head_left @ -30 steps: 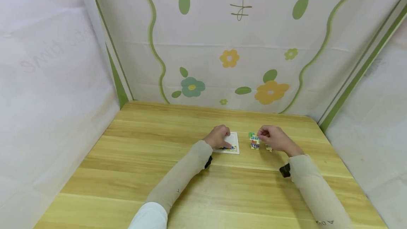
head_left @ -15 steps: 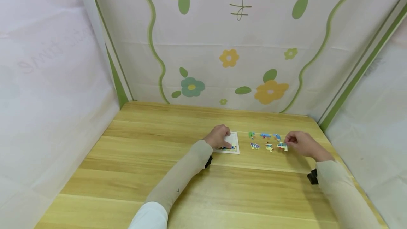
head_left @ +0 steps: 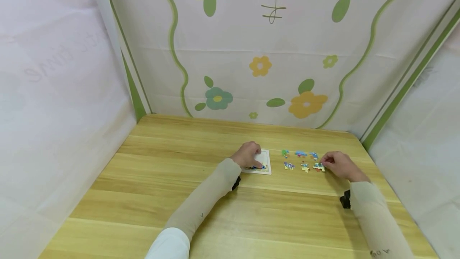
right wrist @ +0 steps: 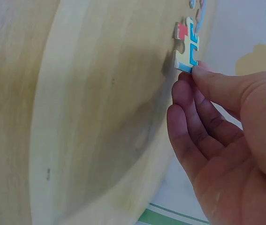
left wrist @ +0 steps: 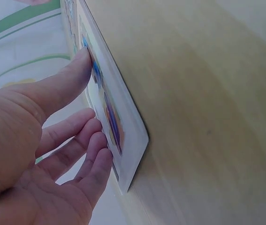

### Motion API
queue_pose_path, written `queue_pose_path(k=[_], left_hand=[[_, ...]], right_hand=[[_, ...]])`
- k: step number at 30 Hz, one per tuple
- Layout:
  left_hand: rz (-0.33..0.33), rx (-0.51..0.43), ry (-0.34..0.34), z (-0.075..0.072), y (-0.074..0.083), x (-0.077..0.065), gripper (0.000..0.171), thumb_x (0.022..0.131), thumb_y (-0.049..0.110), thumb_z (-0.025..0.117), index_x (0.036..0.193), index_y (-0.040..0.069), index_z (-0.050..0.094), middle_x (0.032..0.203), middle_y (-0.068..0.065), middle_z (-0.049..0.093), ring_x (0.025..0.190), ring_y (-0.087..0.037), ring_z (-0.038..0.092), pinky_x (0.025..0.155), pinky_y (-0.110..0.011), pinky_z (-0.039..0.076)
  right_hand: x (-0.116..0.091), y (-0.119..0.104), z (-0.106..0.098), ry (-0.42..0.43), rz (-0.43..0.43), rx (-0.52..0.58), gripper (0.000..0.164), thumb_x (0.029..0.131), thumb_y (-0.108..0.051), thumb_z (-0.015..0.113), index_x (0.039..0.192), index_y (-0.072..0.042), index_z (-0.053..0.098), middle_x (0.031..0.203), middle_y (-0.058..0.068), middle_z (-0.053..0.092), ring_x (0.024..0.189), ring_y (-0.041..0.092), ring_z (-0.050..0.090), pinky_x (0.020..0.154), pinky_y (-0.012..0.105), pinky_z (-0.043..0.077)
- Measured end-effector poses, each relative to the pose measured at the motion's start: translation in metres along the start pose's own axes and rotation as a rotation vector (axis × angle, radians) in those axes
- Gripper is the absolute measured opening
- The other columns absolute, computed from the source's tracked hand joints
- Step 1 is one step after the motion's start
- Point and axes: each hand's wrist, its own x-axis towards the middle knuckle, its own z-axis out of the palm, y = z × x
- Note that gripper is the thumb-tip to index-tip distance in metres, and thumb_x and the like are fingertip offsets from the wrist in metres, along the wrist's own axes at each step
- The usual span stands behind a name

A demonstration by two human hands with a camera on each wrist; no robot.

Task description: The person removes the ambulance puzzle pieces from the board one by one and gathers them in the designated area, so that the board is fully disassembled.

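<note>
In the head view my left hand (head_left: 247,154) rests on a white-rimmed puzzle tray (head_left: 265,170). In the left wrist view its thumb (left wrist: 79,70) and fingertips touch the tray's face, where a coloured picture part (left wrist: 111,119) lies along one side; the fingers are relaxed and grip nothing. My right hand (head_left: 340,165) pinches the edge of a jigsaw puzzle piece (head_left: 318,167) between thumb and fingers, at the right end of the lower row. Seen from the right wrist, that piece is cream with blue and red marks, held by one corner.
More puzzle pieces lie right of the tray: a green one (head_left: 285,154), blue ones (head_left: 300,154) (head_left: 314,156), a purple-and-white one (head_left: 289,166) and a yellowish one (head_left: 305,167). A wooden tabletop (head_left: 230,219) stands among white flower-printed cloth walls (head_left: 230,43).
My right hand has carried the puzzle piece from the left pieces to the row's right end, then shifted slightly left. My left hand stays on the tray.
</note>
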Motion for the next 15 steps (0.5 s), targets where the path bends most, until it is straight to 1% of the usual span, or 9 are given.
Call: queue_pose_path(k=[4, 8, 12, 15], left_hand=[[0.005, 0.012, -0.007, -0.001, 0.001, 0.0, 0.05, 0.089, 0.026, 0.087, 0.13, 0.002, 0.07, 0.128, -0.008, 0.068, 0.115, -0.017, 0.063, 0.101, -0.028, 0.055], [0.023, 0.02, -0.02, -0.002, 0.0, 0.001, 0.05, 0.09, 0.027, 0.087, 0.13, 0.002, 0.07, 0.128, -0.009, 0.068, 0.115, -0.018, 0.063, 0.1, -0.028, 0.056], [0.072, 0.007, -0.035, -0.002, -0.006, 0.003, 0.05, 0.092, 0.027, 0.085, 0.131, 0.001, 0.069, 0.129, -0.01, 0.067, 0.117, -0.021, 0.063, 0.102, -0.03, 0.055], [0.12, -0.001, -0.045, -0.004, -0.016, 0.003, 0.052, 0.094, 0.029, 0.083, 0.135, 0.001, 0.068, 0.131, -0.011, 0.067, 0.12, -0.022, 0.063, 0.105, -0.032, 0.054]], right_hand=[[0.001, 0.001, 0.003, 0.008, -0.004, -0.006, 0.012, 0.103, -0.004, 0.065, 0.102, -0.001, 0.076, 0.098, 0.012, 0.075, 0.088, 0.019, 0.066, 0.08, 0.042, 0.055], [0.002, 0.004, 0.005, 0.007, -0.009, -0.01, 0.011, 0.103, -0.004, 0.065, 0.101, -0.002, 0.076, 0.098, 0.012, 0.075, 0.088, 0.02, 0.067, 0.081, 0.044, 0.056], [0.004, 0.005, 0.006, 0.019, -0.004, -0.03, 0.012, 0.103, -0.007, 0.065, 0.1, -0.004, 0.076, 0.097, 0.01, 0.075, 0.087, 0.017, 0.066, 0.081, 0.043, 0.056], [0.006, -0.001, 0.006, 0.038, -0.005, -0.044, 0.011, 0.103, -0.01, 0.067, 0.1, -0.004, 0.075, 0.095, 0.007, 0.075, 0.086, 0.016, 0.065, 0.08, 0.042, 0.055]])
